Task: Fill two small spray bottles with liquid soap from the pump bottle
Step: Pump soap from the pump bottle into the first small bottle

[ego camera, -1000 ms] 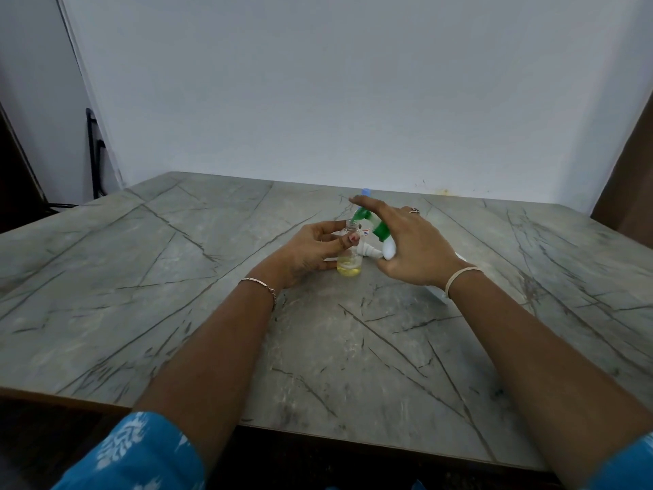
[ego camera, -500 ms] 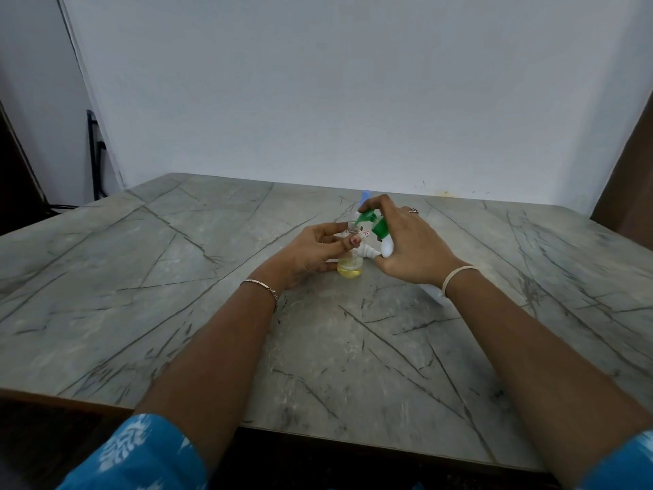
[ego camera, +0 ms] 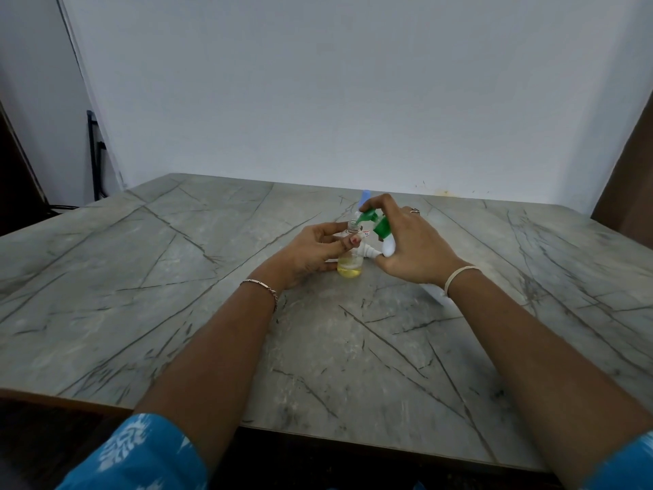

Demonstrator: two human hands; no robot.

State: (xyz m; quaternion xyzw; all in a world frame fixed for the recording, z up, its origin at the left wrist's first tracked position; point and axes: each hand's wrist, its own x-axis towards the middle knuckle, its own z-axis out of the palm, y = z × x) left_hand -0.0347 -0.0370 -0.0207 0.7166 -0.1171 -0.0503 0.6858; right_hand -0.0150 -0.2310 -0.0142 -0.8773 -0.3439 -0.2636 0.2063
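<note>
A small clear spray bottle [ego camera: 350,268] stands upright on the marble table [ego camera: 176,277], uncapped, with a little yellow soap at its bottom. My left hand [ego camera: 311,247] grips it by the upper part. My right hand [ego camera: 410,242] holds the white pump bottle [ego camera: 388,246] tilted toward it, fingers curled over the green pump head [ego camera: 374,221]. The green spout sits just over the small bottle's mouth. A blue cap [ego camera: 364,197] shows behind my fingers; what it belongs to is hidden.
A white object [ego camera: 436,295] lies on the table under my right wrist, mostly hidden. The white wall stands close behind the table's far edge. A dark frame [ego camera: 95,153] leans in the left corner.
My right fingers have curled down over the green pump head, which sits lower than a second ago. The left hand and small bottle have stayed put.
</note>
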